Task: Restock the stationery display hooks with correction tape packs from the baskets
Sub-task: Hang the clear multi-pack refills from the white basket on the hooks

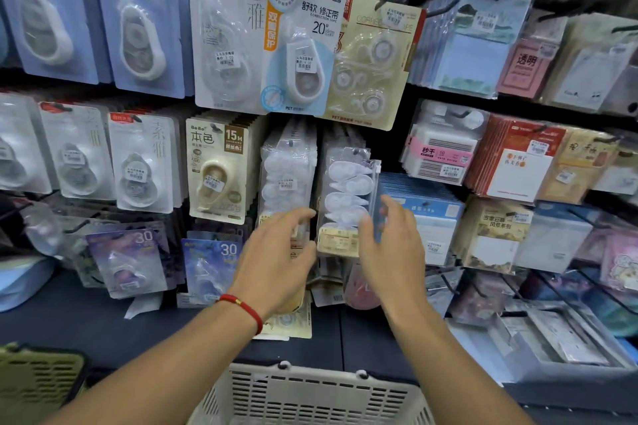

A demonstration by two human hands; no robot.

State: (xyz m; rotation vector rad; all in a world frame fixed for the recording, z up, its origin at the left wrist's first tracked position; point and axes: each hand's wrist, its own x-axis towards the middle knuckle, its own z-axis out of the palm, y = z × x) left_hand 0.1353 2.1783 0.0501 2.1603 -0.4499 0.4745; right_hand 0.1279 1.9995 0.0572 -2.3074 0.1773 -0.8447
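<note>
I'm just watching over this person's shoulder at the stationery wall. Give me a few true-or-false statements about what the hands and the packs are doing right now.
1. Both hands are raised to the clear multi-pack of correction tapes hanging in the middle row. True: the left hand and right hand flank it.
2. The left wrist carries a red cord bracelet. True.
3. The basket at the bottom edge is black metal wire. False: the basket is pale, slotted plastic.
4. The right hand is holding a pen. False: its fingers are by the multi-pack's right edge; no pen shows.
5. The beige pack marked 15M hangs left of the hands. True.
</note>
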